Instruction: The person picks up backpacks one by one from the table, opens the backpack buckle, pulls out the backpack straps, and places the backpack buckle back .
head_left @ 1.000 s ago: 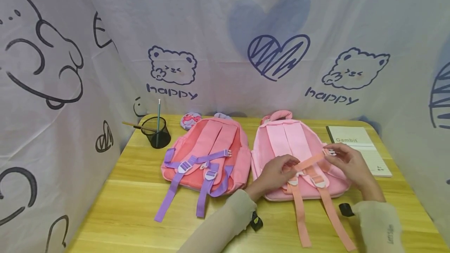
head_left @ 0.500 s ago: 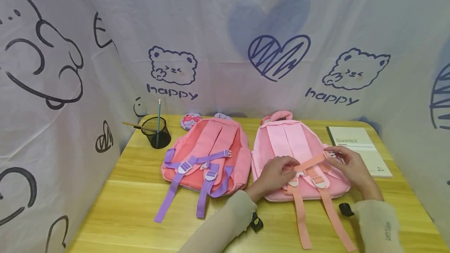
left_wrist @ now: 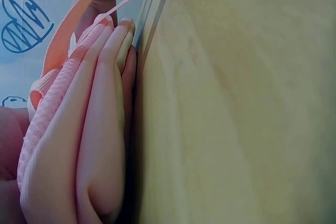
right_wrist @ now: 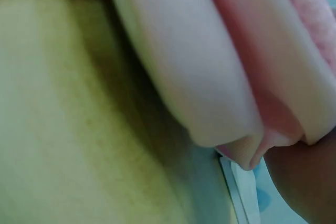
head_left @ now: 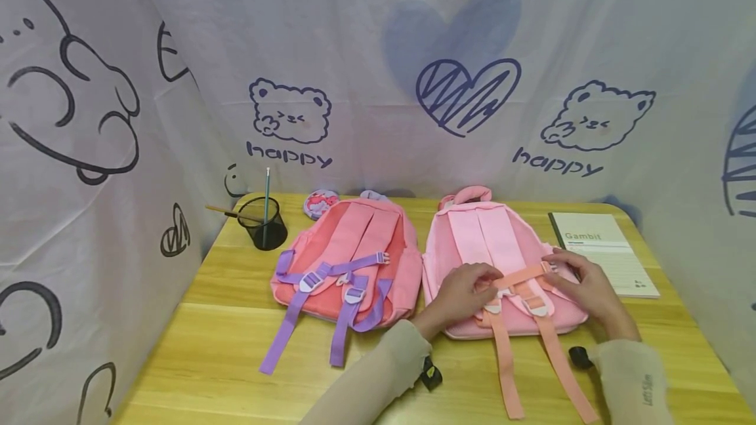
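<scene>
A light pink backpack (head_left: 502, 235) lies with its shoulder-strap side up on the table's right half. An orange webbing strap (head_left: 520, 275) crosses its lower part, with a small white buckle at the right end. My left hand (head_left: 463, 290) pinches the strap's left end between thumb and fingers. At the buckle end, my right hand (head_left: 590, 287) has its thumb and forefinger curled to either side of the buckle. Two loose orange tails hang from white adjusters (head_left: 536, 308) onto the table. Both wrist views mainly show the side of the pink backpack (left_wrist: 105, 129).
A coral backpack (head_left: 354, 235) with purple straps lies directly left. Behind it stands a black mesh pen cup (head_left: 267, 233) with a pencil and a brush-like stick. A notebook (head_left: 608, 248) lies at the back right of the wooden table (head_left: 218, 353). Printed cloth walls surround it.
My right hand has come down slightly, lowering the buckle end of the orange strap toward the pink backpack. The left hand stays nearly where it was.
</scene>
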`<state>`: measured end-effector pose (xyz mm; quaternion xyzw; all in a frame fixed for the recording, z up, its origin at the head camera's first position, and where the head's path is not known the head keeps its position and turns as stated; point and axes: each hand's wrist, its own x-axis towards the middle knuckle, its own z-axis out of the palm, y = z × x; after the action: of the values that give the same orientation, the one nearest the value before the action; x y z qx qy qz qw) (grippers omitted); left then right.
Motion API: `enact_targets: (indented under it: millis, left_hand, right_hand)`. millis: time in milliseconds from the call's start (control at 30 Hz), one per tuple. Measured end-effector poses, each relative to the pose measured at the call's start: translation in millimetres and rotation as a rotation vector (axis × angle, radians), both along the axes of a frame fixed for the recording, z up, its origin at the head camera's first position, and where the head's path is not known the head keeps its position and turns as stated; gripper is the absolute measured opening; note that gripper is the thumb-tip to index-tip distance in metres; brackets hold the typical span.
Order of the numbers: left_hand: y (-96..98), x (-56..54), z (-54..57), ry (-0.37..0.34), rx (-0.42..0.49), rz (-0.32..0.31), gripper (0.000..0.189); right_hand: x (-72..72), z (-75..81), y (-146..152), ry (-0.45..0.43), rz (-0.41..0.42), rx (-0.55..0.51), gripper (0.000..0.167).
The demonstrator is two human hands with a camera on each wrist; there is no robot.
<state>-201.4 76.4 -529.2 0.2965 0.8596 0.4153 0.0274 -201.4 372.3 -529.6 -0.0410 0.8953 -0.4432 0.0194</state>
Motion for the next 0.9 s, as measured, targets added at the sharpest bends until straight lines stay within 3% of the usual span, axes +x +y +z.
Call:
enact_targets:
  millis: [900]
  left_hand:
    - [0.0, -0.8, -2.3, 0.008, -0.011, -0.007, 0.028]
  right_hand:
    - [2.0, -4.1, -1.3, 0.010, 0.003, -0.016, 0.053]
